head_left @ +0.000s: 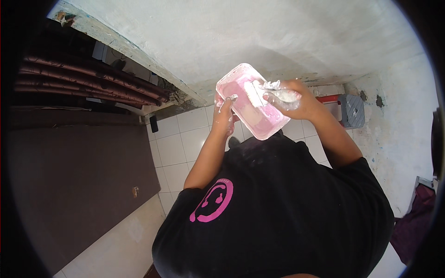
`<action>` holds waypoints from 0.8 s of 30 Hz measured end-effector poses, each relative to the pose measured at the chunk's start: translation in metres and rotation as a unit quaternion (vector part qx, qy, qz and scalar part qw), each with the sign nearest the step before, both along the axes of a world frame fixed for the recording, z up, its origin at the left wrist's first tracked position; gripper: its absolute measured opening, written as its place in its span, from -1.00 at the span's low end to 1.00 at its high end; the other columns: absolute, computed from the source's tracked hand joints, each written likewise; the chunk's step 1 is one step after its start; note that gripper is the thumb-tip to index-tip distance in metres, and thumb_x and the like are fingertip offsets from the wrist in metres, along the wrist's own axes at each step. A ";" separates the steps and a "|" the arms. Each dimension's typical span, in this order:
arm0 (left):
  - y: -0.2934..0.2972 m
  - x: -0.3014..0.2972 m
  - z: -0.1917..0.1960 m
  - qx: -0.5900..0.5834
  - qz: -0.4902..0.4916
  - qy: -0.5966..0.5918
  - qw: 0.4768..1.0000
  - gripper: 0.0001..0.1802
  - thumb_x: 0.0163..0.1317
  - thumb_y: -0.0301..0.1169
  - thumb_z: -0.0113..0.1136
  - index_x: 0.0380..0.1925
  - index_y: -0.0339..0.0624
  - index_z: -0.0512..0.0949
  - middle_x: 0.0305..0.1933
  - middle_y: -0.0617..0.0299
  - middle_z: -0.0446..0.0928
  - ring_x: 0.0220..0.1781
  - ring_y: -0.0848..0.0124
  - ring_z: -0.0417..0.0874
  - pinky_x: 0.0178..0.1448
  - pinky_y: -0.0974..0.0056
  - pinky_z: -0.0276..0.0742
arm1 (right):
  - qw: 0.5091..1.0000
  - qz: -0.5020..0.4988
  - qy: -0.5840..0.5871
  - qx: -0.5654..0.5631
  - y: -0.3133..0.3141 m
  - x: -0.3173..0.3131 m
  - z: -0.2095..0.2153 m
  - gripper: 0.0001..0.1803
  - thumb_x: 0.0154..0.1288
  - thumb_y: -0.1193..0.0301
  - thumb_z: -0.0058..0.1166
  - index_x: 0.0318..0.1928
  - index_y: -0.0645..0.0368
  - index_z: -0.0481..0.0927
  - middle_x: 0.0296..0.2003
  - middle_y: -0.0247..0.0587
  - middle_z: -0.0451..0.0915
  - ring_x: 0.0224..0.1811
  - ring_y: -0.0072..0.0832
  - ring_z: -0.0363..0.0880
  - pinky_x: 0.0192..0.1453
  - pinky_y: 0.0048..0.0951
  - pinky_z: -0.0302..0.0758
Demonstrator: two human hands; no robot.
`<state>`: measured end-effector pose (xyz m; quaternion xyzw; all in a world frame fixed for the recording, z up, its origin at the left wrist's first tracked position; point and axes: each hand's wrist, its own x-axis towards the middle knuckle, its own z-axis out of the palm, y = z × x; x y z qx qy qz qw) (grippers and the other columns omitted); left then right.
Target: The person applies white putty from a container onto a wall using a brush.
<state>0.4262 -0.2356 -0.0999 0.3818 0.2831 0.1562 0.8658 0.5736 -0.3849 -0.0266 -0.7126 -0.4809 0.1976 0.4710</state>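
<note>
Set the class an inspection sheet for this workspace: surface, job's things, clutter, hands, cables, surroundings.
Surface: pale tiled floor below the hands.
Job's things: pink tray, its inside smeared; white-smeared tool over it.
Clutter: grey-and-red object near the wall.
Hands: left hand grips the tray's side; right hand holds the tool; both smeared white.
Cables: nothing clearly seen.
Surroundings: patchy pale wall; dark brown curtain, left.

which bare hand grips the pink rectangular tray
The left hand, thumb inside the pink rectangular tray; the right hand holds a white straight-edged tool.
</note>
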 end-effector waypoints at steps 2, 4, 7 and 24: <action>0.000 0.000 0.005 0.047 0.008 0.009 0.999 -0.45 0.13 -0.41 -0.02 0.17 -0.04 0.14 0.03 0.06 0.36 -0.03 0.26 0.53 -0.30 0.21 0.68 | 0.994 0.018 -0.111 0.013 -0.001 -0.004 -0.003 -0.81 0.04 0.34 0.21 -0.33 0.13 0.61 -0.48 -0.08 0.57 -0.46 -0.15 0.54 -0.38 -0.34 0.45; 0.003 0.000 0.005 0.045 0.004 0.016 0.999 -0.45 0.12 -0.41 -0.02 0.16 -0.02 0.16 0.02 0.08 0.37 -0.06 0.27 0.54 -0.31 0.22 0.68 | 0.990 0.034 -0.134 -0.019 -0.005 -0.005 -0.003 -0.82 0.02 0.35 0.19 -0.35 0.13 0.60 -0.49 -0.07 0.56 -0.46 -0.11 0.52 -0.41 -0.29 0.43; 0.004 0.001 0.004 0.043 0.003 0.019 0.999 -0.48 0.11 -0.43 -0.02 0.14 0.00 0.20 0.01 0.10 0.38 -0.09 0.31 0.55 -0.33 0.23 0.68 | 0.986 0.052 -0.147 -0.058 -0.010 -0.007 -0.006 -0.81 -0.01 0.32 0.16 -0.39 0.14 0.57 -0.53 -0.05 0.53 -0.49 -0.05 0.48 -0.44 -0.21 0.39; 0.002 -0.006 -0.003 0.064 0.010 0.012 0.998 -0.55 0.12 -0.46 0.03 0.05 -0.05 0.27 -0.04 0.15 0.42 -0.15 0.36 0.57 -0.37 0.26 0.65 | 0.997 0.021 0.044 0.053 -0.040 -0.034 -0.032 -0.84 0.19 0.35 0.08 -0.35 0.19 0.58 -0.53 -0.21 0.58 -0.56 -0.46 0.54 -0.53 -0.47 0.40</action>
